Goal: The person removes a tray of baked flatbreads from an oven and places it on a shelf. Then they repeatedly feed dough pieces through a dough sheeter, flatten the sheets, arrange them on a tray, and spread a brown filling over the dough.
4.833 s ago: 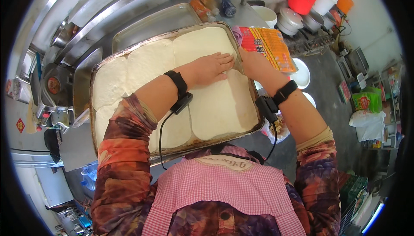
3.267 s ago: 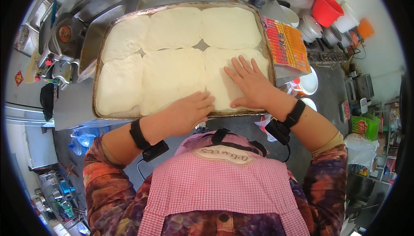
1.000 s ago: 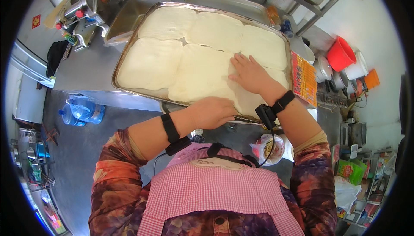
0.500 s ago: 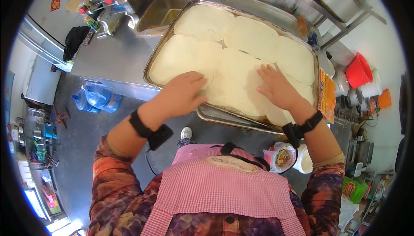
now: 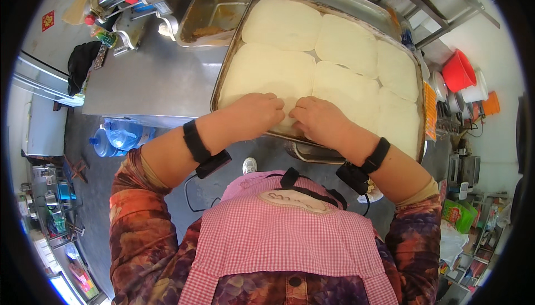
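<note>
Several flat, pale dough sheets [image 5: 270, 69] lie side by side on a large metal baking tray [image 5: 223, 76], nearly covering it. My left hand [image 5: 256, 115] is over the near edge of the left front sheet, its fingers curled and pressed to the dough. Close beside it, my right hand [image 5: 320, 121] pinches the dough by the seam between that sheet and the middle front sheet [image 5: 348, 96]. The fingertips of both hands are partly hidden. Narrow gaps of dark tray show where sheet corners meet.
Left of the tray runs a steel counter [image 5: 150, 82], with a metal machine [image 5: 134, 4] and a deep steel pan [image 5: 223, 6] behind. Another tray [image 5: 345, 4] lies at the back. Blue water jugs [image 5: 114, 140] stand below; a red bucket [image 5: 458, 71] is at right.
My hands have come together: the right moved left, the left moved slightly right, and their fingers have curled onto the dough. The tray appears farther right in view.
</note>
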Demonstrator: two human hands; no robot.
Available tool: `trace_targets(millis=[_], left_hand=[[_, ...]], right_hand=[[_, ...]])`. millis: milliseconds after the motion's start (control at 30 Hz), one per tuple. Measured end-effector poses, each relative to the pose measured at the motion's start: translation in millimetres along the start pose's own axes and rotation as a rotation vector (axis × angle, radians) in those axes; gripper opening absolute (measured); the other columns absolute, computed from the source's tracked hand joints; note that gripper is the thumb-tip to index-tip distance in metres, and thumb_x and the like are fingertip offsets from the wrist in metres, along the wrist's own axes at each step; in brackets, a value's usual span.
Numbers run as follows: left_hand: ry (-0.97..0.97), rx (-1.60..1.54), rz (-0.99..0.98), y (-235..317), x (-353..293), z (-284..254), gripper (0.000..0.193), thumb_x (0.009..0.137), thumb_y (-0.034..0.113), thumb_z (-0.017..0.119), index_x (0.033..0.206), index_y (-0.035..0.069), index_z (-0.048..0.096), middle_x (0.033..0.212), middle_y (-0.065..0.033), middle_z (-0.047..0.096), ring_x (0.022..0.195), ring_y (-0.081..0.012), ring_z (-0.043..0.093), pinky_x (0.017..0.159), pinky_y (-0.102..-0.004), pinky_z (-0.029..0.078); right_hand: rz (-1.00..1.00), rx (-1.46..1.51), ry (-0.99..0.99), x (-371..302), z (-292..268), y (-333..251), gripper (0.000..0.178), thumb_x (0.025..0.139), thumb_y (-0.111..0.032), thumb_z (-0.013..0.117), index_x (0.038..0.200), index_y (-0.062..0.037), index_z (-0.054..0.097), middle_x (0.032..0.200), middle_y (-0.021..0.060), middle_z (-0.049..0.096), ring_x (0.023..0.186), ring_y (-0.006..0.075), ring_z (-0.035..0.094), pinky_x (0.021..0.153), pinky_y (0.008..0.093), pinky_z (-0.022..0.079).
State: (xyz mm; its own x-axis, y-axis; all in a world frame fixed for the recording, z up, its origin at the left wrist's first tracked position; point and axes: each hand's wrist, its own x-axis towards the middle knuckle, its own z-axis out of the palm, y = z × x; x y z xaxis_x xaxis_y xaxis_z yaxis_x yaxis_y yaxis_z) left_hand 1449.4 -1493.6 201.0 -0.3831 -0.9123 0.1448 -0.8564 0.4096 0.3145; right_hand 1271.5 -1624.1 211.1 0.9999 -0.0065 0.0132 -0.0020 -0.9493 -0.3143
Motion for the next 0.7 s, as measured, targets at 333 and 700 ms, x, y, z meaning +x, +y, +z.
trace_targets(millis=[333,700], left_hand=[[0.075,-0.608,-0.130,-2.8,-21.7,-1.4,0.018,0.080,0.016,0.064,0.091,0.002,0.061,0.085,-0.0154,0.059,0.083,-0.0335,0.056,0.074,-0.0411,0.047],[0.114,-0.177,0.101,7.8,-24.6,8.5,0.018,0.075,0.010,0.066,0.092,0.005,0.062,0.084,-0.0113,0.055,0.087,-0.0309,0.054,0.077,-0.0390,0.045]], right_hand=[[0.202,0.411,-0.063,-9.2,-13.9,-15.1,0.016,0.082,-0.008,0.055,0.095,-0.0033,0.062,0.089,0.0139,0.063,0.084,0.0332,0.060,0.075,0.0407,0.048],[0.362,0.270,0.170,-64.2,-22.7,-12.1,0.040,0.074,0.007,0.049,0.111,-0.0052,0.062,0.098,0.0137,0.063,0.094,0.0335,0.058,0.085,0.0388,0.048]])
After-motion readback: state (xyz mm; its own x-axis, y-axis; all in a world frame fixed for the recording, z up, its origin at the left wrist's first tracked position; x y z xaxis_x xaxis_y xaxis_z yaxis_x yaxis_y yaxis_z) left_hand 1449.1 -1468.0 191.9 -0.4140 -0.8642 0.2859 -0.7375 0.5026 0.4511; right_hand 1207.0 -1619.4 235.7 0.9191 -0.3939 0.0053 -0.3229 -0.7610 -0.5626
